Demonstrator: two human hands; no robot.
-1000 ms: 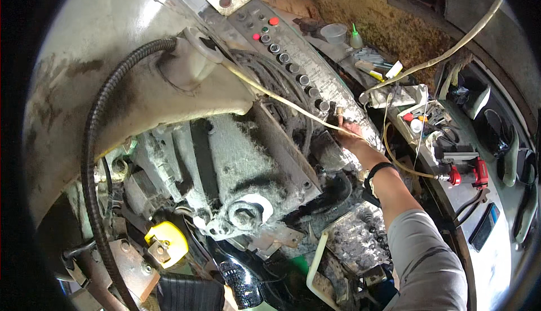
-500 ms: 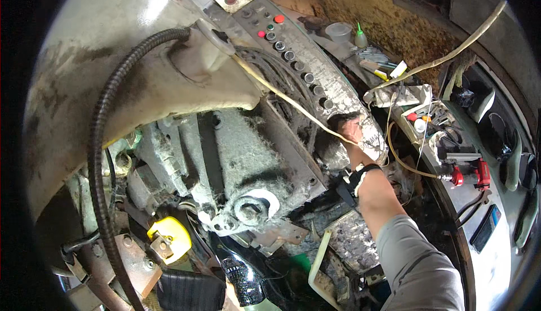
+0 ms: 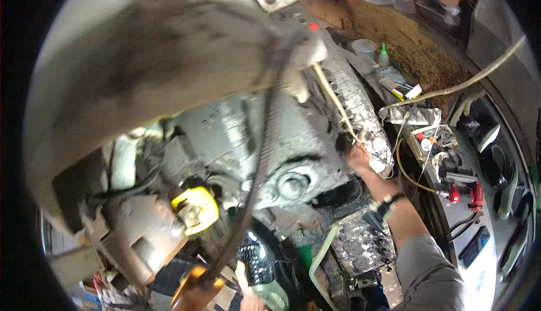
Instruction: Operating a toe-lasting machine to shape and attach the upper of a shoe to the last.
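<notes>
My right hand (image 3: 356,156) reaches in at the near end of the control panel (image 3: 369,122), beside the grey machine head. Its fingertips are lost in shadow there, so their grip cannot be told. A strap with a dark buckle (image 3: 387,205) circles that wrist. At the lower edge, part of my left hand (image 3: 249,300) shows, a finger lying along the left side of a glossy black shoe (image 3: 256,259). Pale green shows at the shoe's lower end. The rest of this hand is cut off by the frame.
A dark flexible conduit (image 3: 260,170) crosses the middle, with a blurred orange piece (image 3: 197,288) low down. A worn pale cover (image 3: 112,85) overhangs the left. A yellow part (image 3: 205,212) sits on the machine. Right: a bench with a red-handled tool (image 3: 477,194) and a phone (image 3: 474,246).
The view has shifted, and the conduit now crosses the middle instead of the left. My right hand has drawn slightly down the panel's end. More of my left hand shows beside the shoe.
</notes>
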